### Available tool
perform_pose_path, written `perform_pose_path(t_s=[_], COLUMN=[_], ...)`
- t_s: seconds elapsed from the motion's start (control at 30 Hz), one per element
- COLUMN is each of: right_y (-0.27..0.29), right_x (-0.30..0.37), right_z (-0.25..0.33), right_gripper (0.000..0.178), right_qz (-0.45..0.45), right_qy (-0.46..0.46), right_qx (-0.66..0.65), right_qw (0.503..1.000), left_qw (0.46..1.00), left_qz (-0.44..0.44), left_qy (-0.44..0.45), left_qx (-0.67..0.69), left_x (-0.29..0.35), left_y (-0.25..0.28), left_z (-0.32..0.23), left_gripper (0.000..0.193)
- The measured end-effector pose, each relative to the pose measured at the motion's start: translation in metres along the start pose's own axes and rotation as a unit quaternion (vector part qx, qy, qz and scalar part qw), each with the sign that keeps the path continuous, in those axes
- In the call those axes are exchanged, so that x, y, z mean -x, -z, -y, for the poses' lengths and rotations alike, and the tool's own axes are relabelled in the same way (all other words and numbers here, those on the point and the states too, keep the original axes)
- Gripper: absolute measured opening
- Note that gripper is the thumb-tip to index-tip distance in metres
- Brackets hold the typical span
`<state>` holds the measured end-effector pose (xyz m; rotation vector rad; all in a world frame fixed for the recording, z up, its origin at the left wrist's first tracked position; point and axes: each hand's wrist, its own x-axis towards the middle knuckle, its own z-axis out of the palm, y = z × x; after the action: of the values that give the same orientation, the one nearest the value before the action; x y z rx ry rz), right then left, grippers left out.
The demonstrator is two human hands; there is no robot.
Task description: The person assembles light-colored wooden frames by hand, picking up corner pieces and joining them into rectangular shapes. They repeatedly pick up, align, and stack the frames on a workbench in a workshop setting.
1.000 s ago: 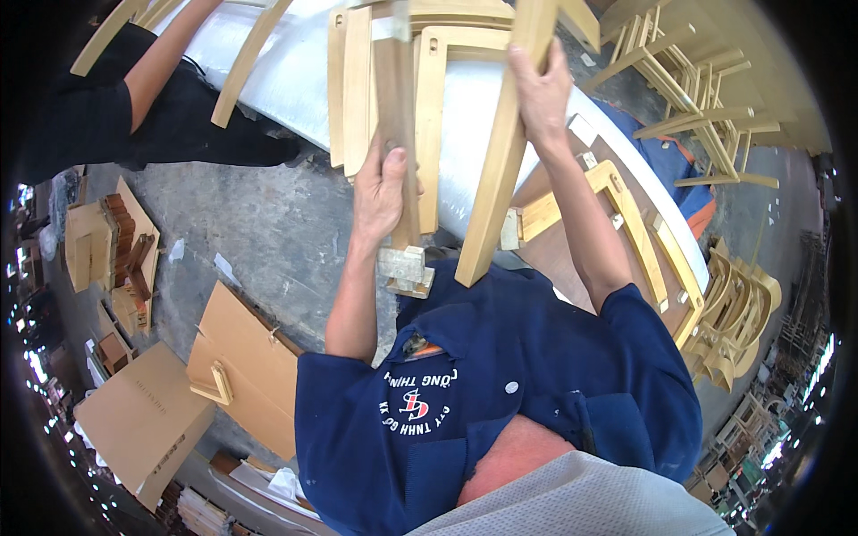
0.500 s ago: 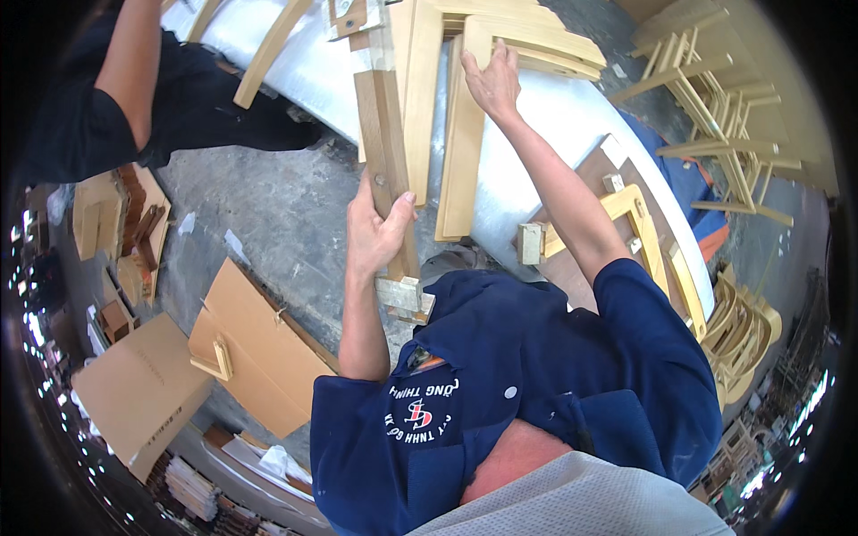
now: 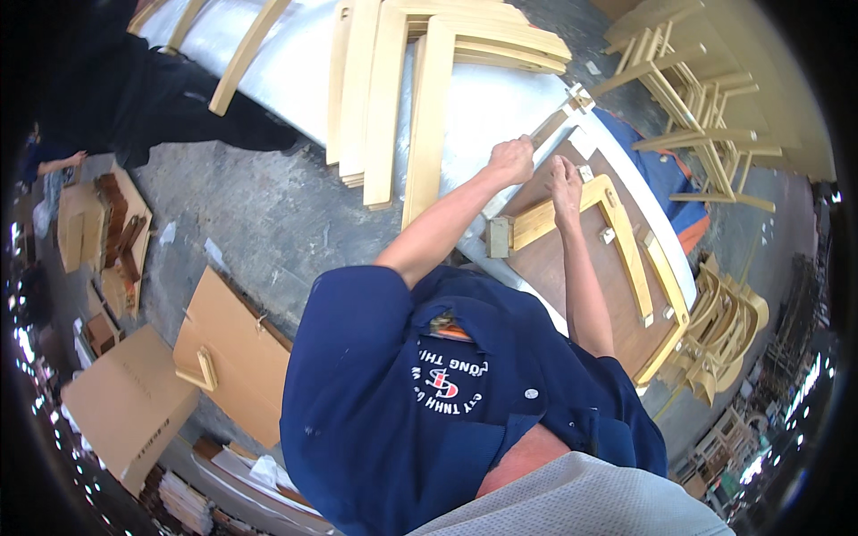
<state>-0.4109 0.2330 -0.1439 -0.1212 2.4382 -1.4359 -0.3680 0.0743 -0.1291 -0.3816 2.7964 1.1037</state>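
While our left hand (image 3: 511, 161) is wrapped tight round a wooden bar (image 3: 551, 128), our right hand (image 3: 566, 191) is just to its right with the fingers (image 3: 560, 166) bent; we cannot tell whether it grips anything. The bar slants up and right from our left hand, over the white-wrapped table (image 3: 496, 103), and ends in a metal fitting (image 3: 580, 98) near the table's edge. We cannot make out its other end. Below our right hand lies a brown board (image 3: 547, 273), bearing a bent frame (image 3: 626, 250) of pale wood, small white blocks (image 3: 608, 236) and, at the frame's left end, a grey block (image 3: 499, 238). A 2nd bent piece (image 3: 668, 273) runs along the board's right side.

To our left, overlapping pale L-shaped parts (image 3: 431, 116) lie on the table. Beyond them, at upper left, we see a co-worker (image 3: 107, 94) in dark clothes. Chair frames (image 3: 706, 138) are stacked at upper right, near a blue cloth (image 3: 657, 172); curved parts (image 3: 726, 326) are heaped lower down. On the floor (image 3: 228, 201) to our left we have a cardboard sheet (image 3: 246, 357) and, beside it, a carton (image 3: 125, 393).
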Motion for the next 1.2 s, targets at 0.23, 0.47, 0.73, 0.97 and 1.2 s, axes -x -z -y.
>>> perform_pose_path(t_s=[0.23,0.47,0.73,0.97,1.2], right_y=[-0.022,-0.073,-0.169,-0.263,-0.291], right_x=[0.005,-0.014,-0.094,-0.085,-0.082], right_z=[0.028,0.054,0.070,0.135,0.176], right_gripper=[0.057,0.056,0.106,0.088,0.094], right_qz=[0.072,0.150,0.383,0.329,0.342], right_qy=[0.122,0.218,-0.092,-0.123,-0.103], right_qx=[0.101,0.092,-0.149,-0.199,-0.051], right_qw=[0.985,0.960,0.907,0.915,0.933], left_qw=[0.994,0.988,0.907,0.866,0.908], left_qz=[-0.047,0.009,-0.369,-0.278,-0.106], left_qy=[0.055,0.111,0.204,0.269,0.237], left_qx=[-0.087,-0.103,-0.012,0.316,0.329], left_x=[-0.038,0.041,0.217,0.221,0.169], left_y=[-0.041,-0.052,0.134,0.173,0.153], left_z=[0.038,0.030,0.066,0.220,0.288], left_gripper=[0.043,0.019,0.042,0.078,0.103])
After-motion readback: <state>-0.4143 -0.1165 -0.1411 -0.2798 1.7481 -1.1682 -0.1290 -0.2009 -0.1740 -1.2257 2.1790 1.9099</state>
